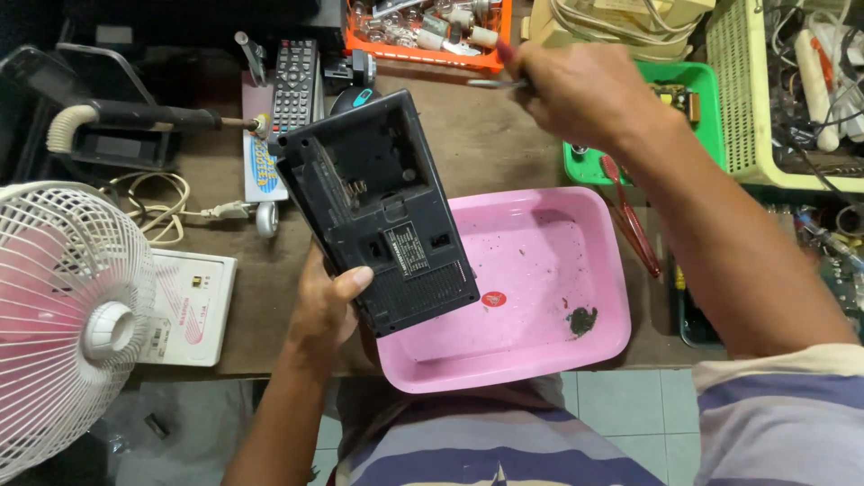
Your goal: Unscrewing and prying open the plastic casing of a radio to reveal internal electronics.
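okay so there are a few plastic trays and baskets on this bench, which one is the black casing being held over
The pink tray, nearest the person. The left hand holds the black casing across its left edge. The orange tray, green tray and yellow basket sit farther back.

Item count, head view.

- Hands: two. Left hand (326,301) at 7 o'clock; right hand (576,90) at 1 o'clock.
- Black casing (378,211): one, centre.
- Pink tray (576,270): one, at 5 o'clock from centre.
- Green tray (702,90): one, at 2 o'clock.
- Orange tray (432,56): one, at 12 o'clock.
- Yellow basket (747,99): one, at 2 o'clock.
- Fan (67,315): one, at 8 o'clock.
- Remote (294,83): one, at 11 o'clock.
- White box (189,306): one, at 8 o'clock.
- Soldering iron (153,117): one, at 10 o'clock.
- Red-handled tool (630,216): one, at 3 o'clock.
- Bulbs in the orange tray: several; exact count cannot be read.
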